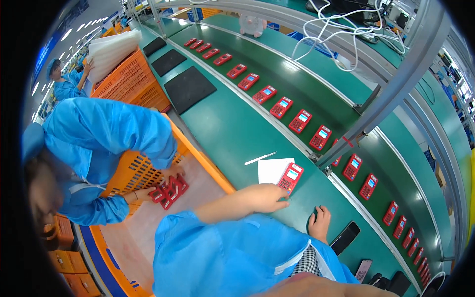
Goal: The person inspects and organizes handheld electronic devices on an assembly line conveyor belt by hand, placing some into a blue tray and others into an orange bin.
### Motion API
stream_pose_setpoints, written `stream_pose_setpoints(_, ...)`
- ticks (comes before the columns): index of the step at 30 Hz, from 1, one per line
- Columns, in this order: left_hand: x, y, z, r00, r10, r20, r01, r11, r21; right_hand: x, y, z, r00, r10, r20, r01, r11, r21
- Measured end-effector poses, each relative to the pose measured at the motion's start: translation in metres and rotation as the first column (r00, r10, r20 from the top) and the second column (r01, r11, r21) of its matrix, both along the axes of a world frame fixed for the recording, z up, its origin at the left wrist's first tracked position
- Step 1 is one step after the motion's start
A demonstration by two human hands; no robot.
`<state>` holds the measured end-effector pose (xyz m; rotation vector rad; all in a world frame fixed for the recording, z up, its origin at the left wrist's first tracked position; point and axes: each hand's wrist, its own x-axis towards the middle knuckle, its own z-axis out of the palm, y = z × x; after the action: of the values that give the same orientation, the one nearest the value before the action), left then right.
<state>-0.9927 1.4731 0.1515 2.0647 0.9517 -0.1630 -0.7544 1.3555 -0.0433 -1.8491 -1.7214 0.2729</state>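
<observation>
A red handheld card terminal (291, 178) with a keypad and a lit screen sits partly over a white sheet of paper (269, 171) on the green bench. My left hand (269, 197) is closed at its lower end, and most of the fingertips are hidden there. A slim white pen-like tool (260, 158) lies just beyond the paper. My right hand (320, 223) rests on the bench, fingers loosely bent and apart, holding nothing. Beside it lies a black smartphone (345, 237).
Red terminals line the green conveyor (341, 153) beyond a metal rail. A metal post (376, 109) rises at its edge. At left, a co-worker's hands (170, 174) handle red frame-like parts (169, 192) in an orange crate (198, 156). Black mats (189, 89) lie farther along the bench.
</observation>
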Motion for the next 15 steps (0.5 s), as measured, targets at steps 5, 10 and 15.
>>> stream_pose_setpoints(5,-0.006,0.005,-0.002,1.0,-0.015,0.007,0.015,1.0,0.011,-0.005,0.003,0.001,0.999,0.004,-0.04,-0.004,1.0,-0.014)
stream_pose_setpoints(10,-0.015,0.009,-0.006,0.999,-0.022,0.048,0.022,1.0,0.019,-0.012,0.008,-0.004,0.999,-0.006,-0.048,0.006,1.0,0.005)
stream_pose_setpoints(15,-0.021,0.011,-0.009,0.998,0.023,0.05,-0.022,1.0,-0.014,-0.015,0.015,-0.013,1.0,-0.019,-0.023,0.02,1.0,0.024)
